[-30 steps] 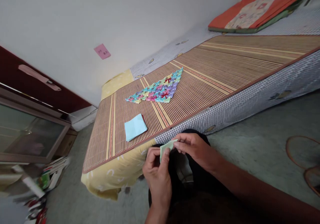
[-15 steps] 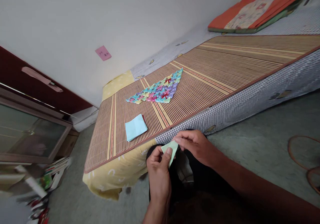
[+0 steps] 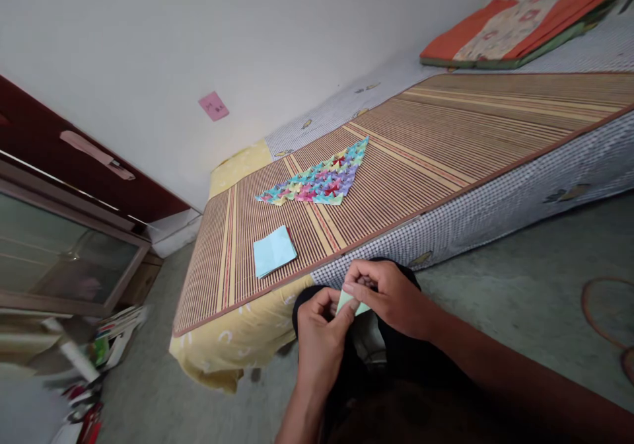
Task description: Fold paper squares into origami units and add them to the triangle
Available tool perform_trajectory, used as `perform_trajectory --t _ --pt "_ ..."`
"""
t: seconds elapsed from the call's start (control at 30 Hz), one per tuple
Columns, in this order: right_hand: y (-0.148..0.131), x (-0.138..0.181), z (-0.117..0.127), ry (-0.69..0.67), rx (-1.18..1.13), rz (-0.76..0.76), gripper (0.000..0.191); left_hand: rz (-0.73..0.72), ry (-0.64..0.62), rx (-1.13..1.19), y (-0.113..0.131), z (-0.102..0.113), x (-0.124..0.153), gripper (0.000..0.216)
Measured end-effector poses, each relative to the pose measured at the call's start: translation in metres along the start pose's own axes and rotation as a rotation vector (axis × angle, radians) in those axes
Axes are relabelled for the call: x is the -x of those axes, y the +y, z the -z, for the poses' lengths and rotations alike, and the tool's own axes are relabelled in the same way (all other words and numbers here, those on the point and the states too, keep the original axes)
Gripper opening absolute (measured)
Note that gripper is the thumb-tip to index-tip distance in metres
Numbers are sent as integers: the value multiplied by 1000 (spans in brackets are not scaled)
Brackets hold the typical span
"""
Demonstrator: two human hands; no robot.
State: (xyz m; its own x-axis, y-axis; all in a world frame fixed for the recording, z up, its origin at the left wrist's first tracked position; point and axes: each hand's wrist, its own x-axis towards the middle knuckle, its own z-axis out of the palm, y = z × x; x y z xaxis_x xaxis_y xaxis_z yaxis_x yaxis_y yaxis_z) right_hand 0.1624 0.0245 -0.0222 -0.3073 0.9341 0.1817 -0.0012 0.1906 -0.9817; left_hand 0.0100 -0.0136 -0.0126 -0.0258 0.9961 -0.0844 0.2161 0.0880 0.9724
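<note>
1. Nearest are the person's bare hands, held close together above the dark-trousered knees (image 3: pixel 303 297), just outside the near edge of the striped mat (image 3: pixel 421 130) on the bed.
2. The left hand (image 3: pixel 321 328) has its thumb and fingers pinching a pale green paper (image 3: pixel 343 298); the thumb lies across it.
3. The right hand (image 3: pixel 389 293) grips that paper too, thumb and forefinger pinching its upper part, so it sits between both hands, mostly covered. I can't make out its folds from here.
4. Just inside the mat's near edge, towards the near left corner, lies a stack of light blue paper sheets (image 3: pixel 274 254), a sliver of red showing along its right side.
5. Further in, about midway between the near and far edges, a multicoloured folded-paper piece (image 3: pixel 317 180) lies flat, roughly triangular, one point towards the mat's left end.
6. Beyond the mat's far edge, by the bed's far right corner, rests a folded orange quilt (image 3: pixel 520 28) with a patterned middle band.
</note>
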Motion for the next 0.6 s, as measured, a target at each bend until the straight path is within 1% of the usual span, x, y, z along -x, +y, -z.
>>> perform_trajectory --t 0.07,0.13,0.33,0.43,0.6 --pt "3 1 -2 65 -13 16 18 35 -6 56 -1 0 2 26" --pt "5 3 -3 115 -13 33 20 65 1 114 -2 0 3 26" --pt "6 5 -7 180 -21 66 22 84 75 229 -3 -5 7 30" --pt "5 5 -8 193 -14 72 23 59 86 188 -1 -4 10 31" --pt "7 5 -6 204 -22 60 23 8 39 83 2 0 13 35"
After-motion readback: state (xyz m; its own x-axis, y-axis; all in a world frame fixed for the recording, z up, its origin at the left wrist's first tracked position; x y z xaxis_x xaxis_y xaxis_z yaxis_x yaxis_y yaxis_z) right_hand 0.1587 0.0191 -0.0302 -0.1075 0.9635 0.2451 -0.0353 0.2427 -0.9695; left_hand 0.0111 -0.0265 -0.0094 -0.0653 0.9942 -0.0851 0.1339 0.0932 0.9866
